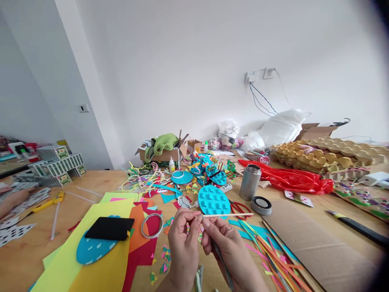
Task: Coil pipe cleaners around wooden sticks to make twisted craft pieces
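My left hand [186, 237] and my right hand [226, 243] meet low in the middle, both closed in a pinch. Between their fingertips is the left end of a thin pale stick [231, 215], which points right. A greyish strip [223, 265] hangs under my right palm; how it is held is hidden. Just beyond my fingers lies a blue oval disc [214, 199] with rows of raised tabs. Red-handled scissors [240, 207] lie partly behind the stick. Small coloured paper scraps [165, 255] are scattered left of my left hand.
At left, coloured paper sheets [121, 267] carry a black phone-like slab [110, 228]. A tape ring [152, 225] lies nearby. Right are a metal flask [250, 182], its lid [261, 205], cardboard [316, 243] and a utility knife [358, 228]. Another person's hand [13, 202] is at far left.
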A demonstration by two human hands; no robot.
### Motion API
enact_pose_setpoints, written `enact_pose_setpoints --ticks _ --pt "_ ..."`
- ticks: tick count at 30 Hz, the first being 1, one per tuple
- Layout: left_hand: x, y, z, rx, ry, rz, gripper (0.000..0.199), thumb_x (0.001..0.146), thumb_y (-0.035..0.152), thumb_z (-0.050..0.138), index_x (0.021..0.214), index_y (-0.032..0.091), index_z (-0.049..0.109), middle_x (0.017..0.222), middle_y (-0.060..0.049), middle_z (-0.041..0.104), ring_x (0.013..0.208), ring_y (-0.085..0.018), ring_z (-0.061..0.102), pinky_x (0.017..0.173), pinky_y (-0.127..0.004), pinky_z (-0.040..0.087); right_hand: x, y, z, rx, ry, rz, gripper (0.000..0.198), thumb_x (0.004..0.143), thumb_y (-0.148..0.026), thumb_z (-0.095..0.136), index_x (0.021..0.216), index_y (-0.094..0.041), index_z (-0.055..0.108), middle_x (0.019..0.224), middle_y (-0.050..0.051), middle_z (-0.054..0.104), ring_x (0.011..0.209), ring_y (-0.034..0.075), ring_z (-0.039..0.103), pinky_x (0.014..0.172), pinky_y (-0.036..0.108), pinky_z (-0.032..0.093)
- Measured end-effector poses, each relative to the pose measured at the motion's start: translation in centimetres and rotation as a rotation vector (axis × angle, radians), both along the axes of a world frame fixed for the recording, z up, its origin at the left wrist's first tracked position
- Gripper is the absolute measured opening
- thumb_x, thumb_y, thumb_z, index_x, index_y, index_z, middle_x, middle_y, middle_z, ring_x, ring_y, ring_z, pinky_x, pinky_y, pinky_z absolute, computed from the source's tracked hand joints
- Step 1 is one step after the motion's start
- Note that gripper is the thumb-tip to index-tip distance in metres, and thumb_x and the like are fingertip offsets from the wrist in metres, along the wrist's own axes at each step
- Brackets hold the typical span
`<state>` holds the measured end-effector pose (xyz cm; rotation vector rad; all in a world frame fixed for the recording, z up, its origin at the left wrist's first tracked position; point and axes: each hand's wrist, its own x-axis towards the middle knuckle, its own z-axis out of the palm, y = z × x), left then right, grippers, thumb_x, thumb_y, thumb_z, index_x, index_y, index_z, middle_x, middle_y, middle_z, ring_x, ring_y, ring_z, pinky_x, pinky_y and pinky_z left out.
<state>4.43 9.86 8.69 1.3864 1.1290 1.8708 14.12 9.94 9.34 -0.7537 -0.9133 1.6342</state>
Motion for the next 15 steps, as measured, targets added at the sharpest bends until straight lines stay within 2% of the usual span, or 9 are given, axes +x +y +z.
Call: enact_pose_setpoints --ticks 2,4,6,10,15 --pt "0.03 -0.02 0.04 -0.039 -0.051 -0.034 0.011 0.077 0.026 0.060 0.073 0.015 0.061 0.072 -0.002 0.059 0.071 -0.014 0.058 0.064 -0.023 0.048 0.01 -0.03 0.13 0.001 -0.022 -0.023 0.035 0.068 -0.045 0.072 0.075 -0.013 0.061 0.047 -0.002 0.057 0.039 0.006 0.044 0.043 0.018 0.028" --pt "0.15 0.02 0.06 -0.099 -0.123 -0.088 0.014 0.077 0.027 0.061 0.072 0.015 0.059 0.070 -0.002 0.059 0.068 -0.013 0.057 0.063 -0.023 0.047 0.01 -0.07 0.24 0.032 -0.050 -0.063 0.034 0.066 -0.044 0.073 0.068 -0.012 0.061 0.046 -0.001 0.057 0.041 0.007 0.045 0.044 0.019 0.031" --pt "0.37 0.11 0.11 -0.165 -0.230 -0.192 0.017 0.077 0.030 0.061 0.070 0.015 0.056 0.061 0.001 0.055 0.058 -0.010 0.054 0.056 -0.022 0.045 0.02 -0.07 0.28 0.094 -0.080 -0.114 0.033 0.067 -0.043 0.073 0.064 -0.013 0.062 0.047 -0.001 0.058 0.043 0.009 0.047 0.046 0.020 0.035" --pt "0.84 0.18 0.32 -0.251 -0.443 -0.402 0.023 0.077 0.033 0.060 0.066 0.015 0.051 0.048 0.005 0.044 0.042 -0.008 0.044 0.044 -0.021 0.038 0.04 0.08 0.14 0.175 -0.143 -0.170 0.029 0.069 -0.042 0.071 0.071 -0.013 0.065 0.049 0.000 0.060 0.047 0.011 0.050 0.049 0.022 0.038" --pt "0.91 0.06 0.55 -0.276 -0.504 -0.415 0.026 0.076 0.033 0.061 0.061 0.015 0.050 0.048 0.004 0.046 0.046 -0.008 0.045 0.048 -0.022 0.039 0.15 0.18 0.27 0.234 -0.178 -0.182 0.025 0.072 -0.039 0.069 0.074 -0.014 0.064 0.054 0.002 0.062 0.052 0.014 0.053 0.052 0.025 0.041"
